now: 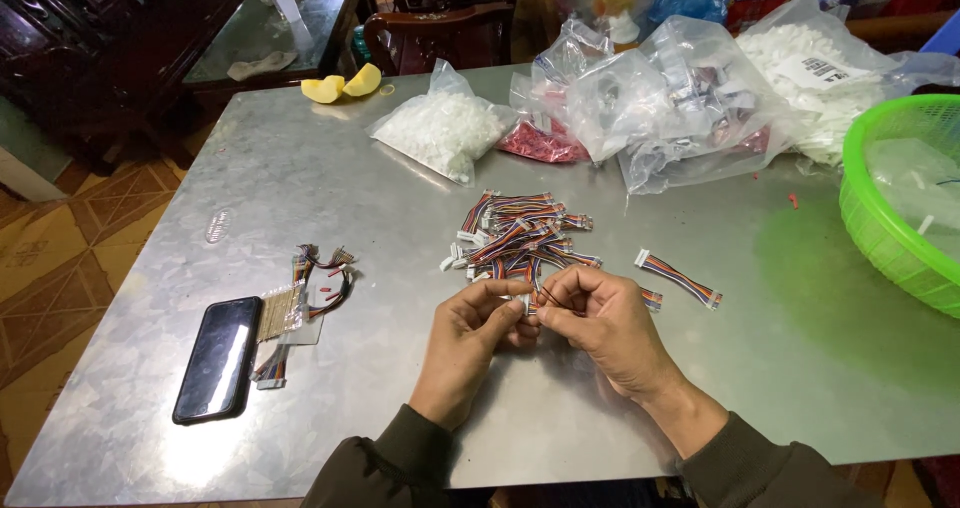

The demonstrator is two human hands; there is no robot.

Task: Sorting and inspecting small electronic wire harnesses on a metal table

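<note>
My table [300, 168] is bare sheet metal, dull-shiny with a mottled, spangled finish. The cable [533, 298] pinched in my left hand [470, 333] and right hand [600, 323] is thin plastic-coated wire on a white plastic plug, like the pile [520, 233]. The bags [680, 108] are clear, crinkled, glossy film. The basket [880, 218] is bright green moulded plastic. The phone [217, 358] has a glossy black glass face. My sleeves [400, 458] are matt dark cloth.
</note>
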